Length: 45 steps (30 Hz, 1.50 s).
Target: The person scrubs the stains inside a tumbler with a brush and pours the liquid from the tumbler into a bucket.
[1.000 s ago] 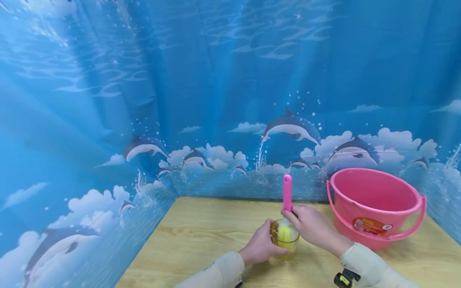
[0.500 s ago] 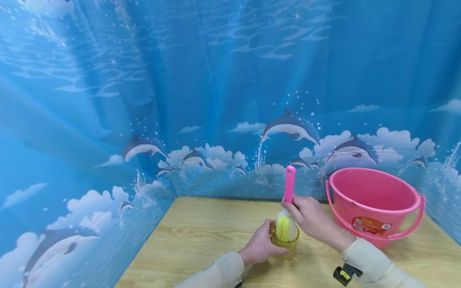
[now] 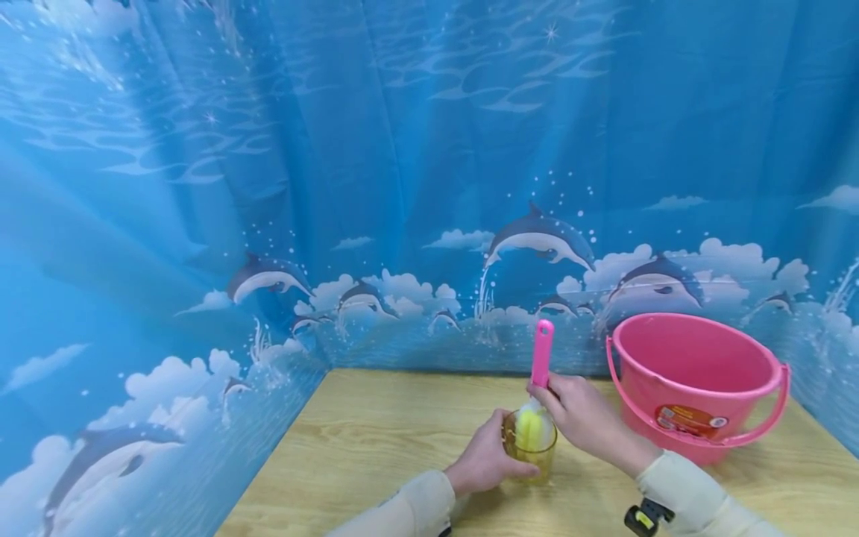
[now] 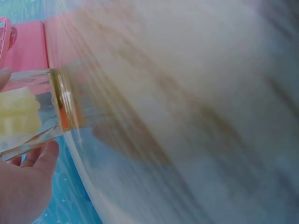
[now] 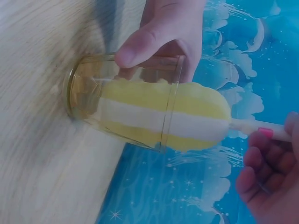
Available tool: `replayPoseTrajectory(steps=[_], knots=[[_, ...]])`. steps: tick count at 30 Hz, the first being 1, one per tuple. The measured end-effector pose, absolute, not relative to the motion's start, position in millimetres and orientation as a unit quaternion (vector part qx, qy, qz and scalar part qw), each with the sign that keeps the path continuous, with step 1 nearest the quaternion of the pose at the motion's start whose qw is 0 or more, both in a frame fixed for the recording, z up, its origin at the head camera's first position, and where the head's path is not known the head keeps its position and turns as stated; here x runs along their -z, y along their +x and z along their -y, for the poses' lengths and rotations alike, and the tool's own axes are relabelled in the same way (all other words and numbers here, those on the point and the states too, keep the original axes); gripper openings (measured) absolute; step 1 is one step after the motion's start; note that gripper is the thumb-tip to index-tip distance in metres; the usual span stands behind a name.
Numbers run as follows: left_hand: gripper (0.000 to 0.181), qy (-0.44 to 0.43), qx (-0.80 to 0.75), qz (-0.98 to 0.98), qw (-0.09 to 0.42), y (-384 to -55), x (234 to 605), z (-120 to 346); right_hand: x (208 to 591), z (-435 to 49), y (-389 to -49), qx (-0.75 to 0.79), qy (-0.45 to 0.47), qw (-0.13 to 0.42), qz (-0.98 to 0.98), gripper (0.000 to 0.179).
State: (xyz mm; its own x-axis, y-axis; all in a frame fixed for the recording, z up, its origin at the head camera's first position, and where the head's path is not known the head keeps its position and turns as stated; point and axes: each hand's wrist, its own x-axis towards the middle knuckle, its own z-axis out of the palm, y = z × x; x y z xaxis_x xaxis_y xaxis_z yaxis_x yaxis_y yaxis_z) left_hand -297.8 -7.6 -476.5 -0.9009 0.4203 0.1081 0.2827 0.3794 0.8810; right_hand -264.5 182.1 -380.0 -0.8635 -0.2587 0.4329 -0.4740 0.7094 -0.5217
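Note:
An amber-tinted clear glass (image 3: 535, 459) stands upright on the wooden table, gripped round its left side by my left hand (image 3: 488, 456). In the right wrist view the thumb of that hand presses on the glass wall near the rim. Inside the glass sits the yellow and white sponge head of a cup brush (image 5: 168, 115), partly sticking out past the rim. My right hand (image 3: 590, 421) holds the brush where its white stem meets the pink handle (image 3: 543, 354), which points up. The left wrist view shows the glass (image 4: 60, 100) and sponge at its left edge.
A large pink bucket (image 3: 698, 358) with its handle hanging down stands on the table (image 3: 362, 440) to the right, close beside my right forearm. A blue dolphin-print curtain (image 3: 403, 186) rises behind the table and along its left side.
My right hand has drawn the brush up in the glass and then pushed it partly back down, the handle leaning slightly more to the right. The left hand and glass have stayed in place.

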Motion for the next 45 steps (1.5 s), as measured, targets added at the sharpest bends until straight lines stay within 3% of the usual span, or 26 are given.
replayPoseTrajectory(steps=[9, 14, 27, 39, 45], knots=[[0.073, 0.219, -0.496, -0.839, 0.051, -299.9, 478.6, 7.8, 379.1, -179.7, -264.2, -0.348, 0.218, 0.232, 0.882, 0.022], [0.071, 0.215, -0.495, -0.84, 0.058, -300.2, 478.4, 6.8, 381.5, -179.2, -263.8, -0.374, 0.201, 0.217, 0.879, 0.022], [0.071, 0.206, -0.491, -0.844, 0.061, -298.2, 477.3, 5.3, 384.2, -186.3, -263.0, -0.439, 0.151, 0.109, 0.879, 0.033], [0.07, 0.203, -0.507, -0.835, 0.07, -299.4, 475.1, 5.4, 385.7, -175.6, -260.5, -0.281, 0.188, 0.188, 0.922, 0.023], [0.072, 0.207, -0.499, -0.839, 0.065, -300.8, 477.7, 5.2, 393.6, -170.6, -265.5, -0.325, 0.177, 0.157, 0.916, 0.023]])
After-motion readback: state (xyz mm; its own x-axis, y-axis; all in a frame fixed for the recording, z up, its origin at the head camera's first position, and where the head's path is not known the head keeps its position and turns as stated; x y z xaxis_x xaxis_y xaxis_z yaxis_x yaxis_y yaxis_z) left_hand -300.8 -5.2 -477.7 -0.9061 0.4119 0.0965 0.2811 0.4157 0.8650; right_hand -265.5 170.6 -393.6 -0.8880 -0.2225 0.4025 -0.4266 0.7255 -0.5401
